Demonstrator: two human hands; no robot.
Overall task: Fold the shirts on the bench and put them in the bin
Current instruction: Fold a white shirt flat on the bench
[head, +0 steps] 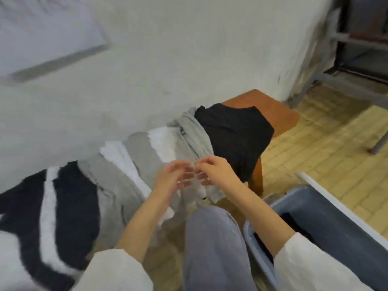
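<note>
Several shirts lie in a row along the wooden bench [281, 116]: a black shirt [235, 135] at the far end, a grey shirt [195, 135] beside it, then white, grey and black-and-white ones toward the near left. My left hand [172, 177] and my right hand [214, 171] hover close together over the near hem of the grey shirt, fingers loosely curled. The frame is blurred, and no cloth shows between the fingers. The grey bin [327, 208] stands on the floor at my right, with dark cloth [294, 225] inside.
A white wall runs behind the bench. My knee in grey trousers [212, 244] is in front of the bench. A metal frame [354, 38] stands at the far right on the tiled floor [327, 143]. A white board edge [327, 196] borders the bin.
</note>
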